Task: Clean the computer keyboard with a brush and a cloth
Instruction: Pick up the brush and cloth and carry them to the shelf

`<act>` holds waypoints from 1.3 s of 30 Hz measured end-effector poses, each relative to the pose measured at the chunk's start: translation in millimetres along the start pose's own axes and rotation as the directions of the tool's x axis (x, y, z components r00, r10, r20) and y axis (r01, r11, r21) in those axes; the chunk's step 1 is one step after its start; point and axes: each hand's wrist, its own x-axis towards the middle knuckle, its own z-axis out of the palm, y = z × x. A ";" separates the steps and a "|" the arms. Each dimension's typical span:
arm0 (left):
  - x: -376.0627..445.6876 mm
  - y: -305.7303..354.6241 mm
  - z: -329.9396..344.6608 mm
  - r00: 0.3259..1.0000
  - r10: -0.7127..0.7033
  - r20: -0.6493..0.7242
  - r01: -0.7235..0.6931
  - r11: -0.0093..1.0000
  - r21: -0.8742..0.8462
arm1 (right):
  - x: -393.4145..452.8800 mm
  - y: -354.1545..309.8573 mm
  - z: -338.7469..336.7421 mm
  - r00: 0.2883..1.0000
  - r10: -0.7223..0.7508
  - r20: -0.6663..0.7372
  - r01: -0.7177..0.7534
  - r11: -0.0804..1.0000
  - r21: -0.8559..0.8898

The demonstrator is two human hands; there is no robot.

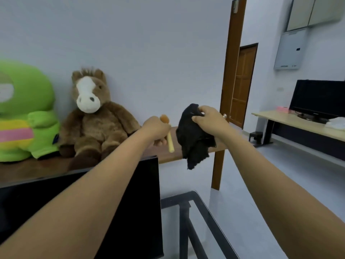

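Note:
Both arms are stretched out in front of me at chest height. My left hand [155, 130] is closed around a small brush [170, 142] with a pale wooden handle pointing down and brownish bristles poking above the fist. My right hand [208, 121] pinches the top of a black cloth [193, 141], which hangs loose below the fingers. The two hands are close together but apart. No keyboard is in view.
A black monitor [121, 206] stands low at the left, under my left forearm. Behind it a wooden shelf [168, 154] carries a brown plush horse [93, 116] and a green plush toy [24, 113]. A glass-topped table edge [207, 208] lies below right. Another desk with a monitor [319, 99] stands far right.

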 end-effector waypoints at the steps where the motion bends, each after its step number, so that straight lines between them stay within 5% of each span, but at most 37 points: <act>1: 7.8 -2.9 -4.4 1.000 -0.029 0.007 0.029 0.999 0.031 | 11.6 -3.0 4.6 1.000 -0.006 0.022 0.006 1.000 -0.007; 8: 61.0 -34.7 2.1 0.976 -0.211 0.060 0.176 0.915 0.363 | 65.3 27.7 40.6 0.983 0.050 0.177 -0.058 0.997 0.044; 13: 76.9 -39.7 19.3 0.949 -0.303 0.081 0.209 0.803 0.558 | 78.7 74.4 57.7 0.975 0.143 0.172 -0.093 0.959 -0.267; 17: 80.9 -39.9 25.5 0.962 -0.269 0.042 0.207 0.824 0.528 | 68.9 79.6 66.8 0.999 0.025 0.023 -0.008 0.833 -0.553; 20: 83.0 -42.7 29.6 0.977 -0.214 0.003 0.174 0.800 0.574 | 50.3 72.0 81.0 0.992 -0.123 -0.005 0.098 0.812 -0.576; 26: 86.7 -47.9 32.9 0.982 -0.182 -0.049 0.173 0.766 0.619 | 42.4 64.9 101.3 0.907 0.137 0.399 0.096 0.853 -0.513; 32: 85.7 -49.8 32.7 0.976 -0.214 -0.035 0.191 0.777 0.600 | 49.3 61.8 110.6 0.879 0.181 0.441 0.116 0.816 -0.567; 39: 72.0 -50.1 -9.0 0.998 -0.056 -0.041 0.069 0.867 0.494 | 45.8 52.7 105.1 0.925 0.118 0.361 0.072 0.879 -0.472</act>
